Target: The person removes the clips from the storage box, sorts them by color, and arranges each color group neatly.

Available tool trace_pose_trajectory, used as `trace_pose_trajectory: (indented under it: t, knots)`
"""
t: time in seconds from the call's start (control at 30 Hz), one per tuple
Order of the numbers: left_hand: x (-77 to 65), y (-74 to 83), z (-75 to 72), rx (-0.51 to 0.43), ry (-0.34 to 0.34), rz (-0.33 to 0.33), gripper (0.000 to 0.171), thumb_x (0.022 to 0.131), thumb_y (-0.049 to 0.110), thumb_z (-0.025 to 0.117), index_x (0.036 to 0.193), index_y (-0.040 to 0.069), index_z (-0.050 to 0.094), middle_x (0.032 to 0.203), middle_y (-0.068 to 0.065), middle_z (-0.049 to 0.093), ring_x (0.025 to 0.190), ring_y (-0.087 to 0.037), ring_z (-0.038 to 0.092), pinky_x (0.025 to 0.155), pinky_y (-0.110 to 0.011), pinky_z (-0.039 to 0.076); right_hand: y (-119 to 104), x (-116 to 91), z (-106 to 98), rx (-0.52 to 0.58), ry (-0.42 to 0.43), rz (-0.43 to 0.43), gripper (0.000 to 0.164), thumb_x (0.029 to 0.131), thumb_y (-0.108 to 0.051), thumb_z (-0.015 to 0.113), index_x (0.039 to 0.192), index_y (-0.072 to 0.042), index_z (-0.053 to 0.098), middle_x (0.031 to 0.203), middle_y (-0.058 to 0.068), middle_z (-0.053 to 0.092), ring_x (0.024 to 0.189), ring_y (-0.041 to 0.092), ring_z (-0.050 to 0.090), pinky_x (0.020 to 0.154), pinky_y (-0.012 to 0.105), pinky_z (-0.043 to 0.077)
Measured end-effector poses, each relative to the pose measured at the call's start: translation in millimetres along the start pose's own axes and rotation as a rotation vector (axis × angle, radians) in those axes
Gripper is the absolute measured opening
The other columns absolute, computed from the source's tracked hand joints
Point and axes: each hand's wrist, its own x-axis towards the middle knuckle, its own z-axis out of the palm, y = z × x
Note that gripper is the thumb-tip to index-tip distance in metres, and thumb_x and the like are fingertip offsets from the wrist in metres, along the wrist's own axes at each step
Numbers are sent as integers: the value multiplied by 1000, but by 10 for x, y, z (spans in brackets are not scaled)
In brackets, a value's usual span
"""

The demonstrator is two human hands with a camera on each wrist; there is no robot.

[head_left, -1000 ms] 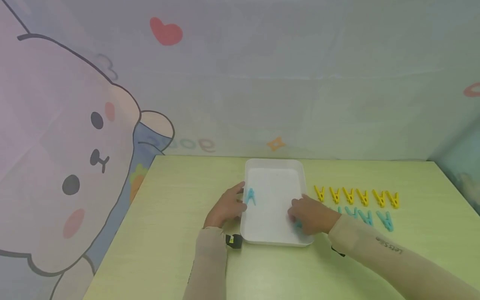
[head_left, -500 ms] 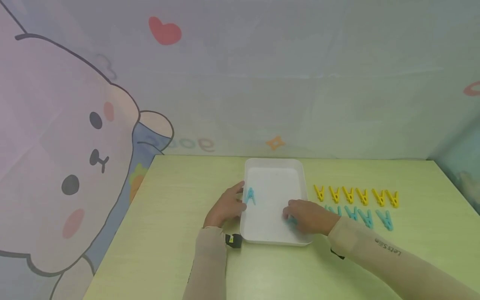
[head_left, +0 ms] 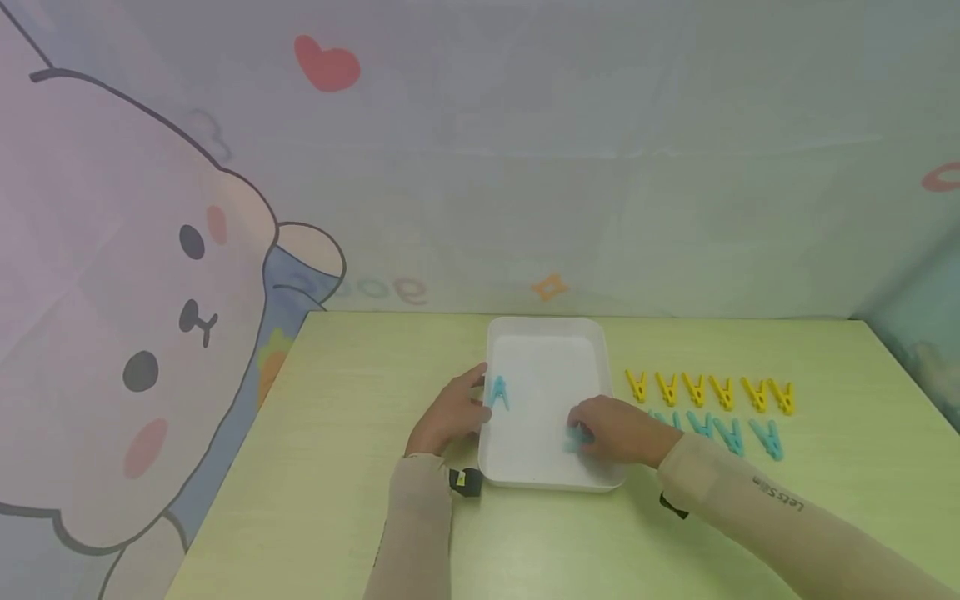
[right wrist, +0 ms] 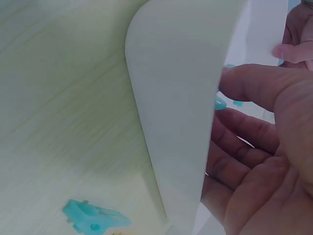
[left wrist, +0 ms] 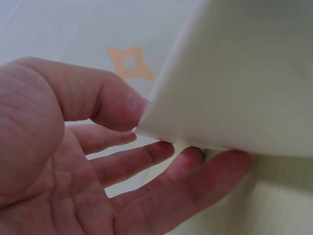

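Observation:
A white tray [head_left: 543, 367] lies on the table, and my left hand [head_left: 450, 412] holds its left side. In the left wrist view the thumb is against the tray's wall [left wrist: 210, 88], with the fingers at its lower edge. My right hand [head_left: 618, 429] reaches over the tray's right side and pinches a teal clothespin [head_left: 576, 439], blurred and partly hidden by the fingers. A bit of that clothespin [right wrist: 220, 103] shows between thumb and forefinger in the right wrist view. Another light-blue clothespin [head_left: 498, 392] lies inside the tray by its left wall.
Right of the tray, several yellow clothespins [head_left: 694, 390] lie in a row on the table [head_left: 360, 358]. Below them runs a row of teal clothespins [head_left: 767, 438], its left end partly hidden by my right arm. A printed cloth [head_left: 675, 167] hangs behind the table.
My right hand has moved a little left inside the tray, and more of the teal clothespin shows at its fingers. The left hand stays at the tray's side.

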Motion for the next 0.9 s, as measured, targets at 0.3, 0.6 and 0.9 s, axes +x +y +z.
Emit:
trace_pose_trajectory:
  t: [0.3,0.6,0.9]
  knots:
    - [16,-29,11,11,5,-11,77,74,-3,52,144,16,26,139,-5,38,105,-24,51,76,-36,47,45,11,-37,135,6,75,27,81,-11,61,106,-1,63,81,-4,57,74,11,48,72,31,44]
    - [42,-67,18,24,11,-3,77,74,-2,52,144,17,26,138,-4,39,100,-22,53,72,-34,48,81,-6,-109,244,110,92,35,82,-18,63,113,-1,60,77,-7,58,64,6,53,60,25,46]
    - [19,-28,10,28,13,2,77,74,-2,52,144,16,26,139,-5,38,102,-23,52,76,-36,47,116,-86,-168,332,164,131,38,85,-22,60,118,-2,57,80,-3,59,61,11,59,55,28,47]
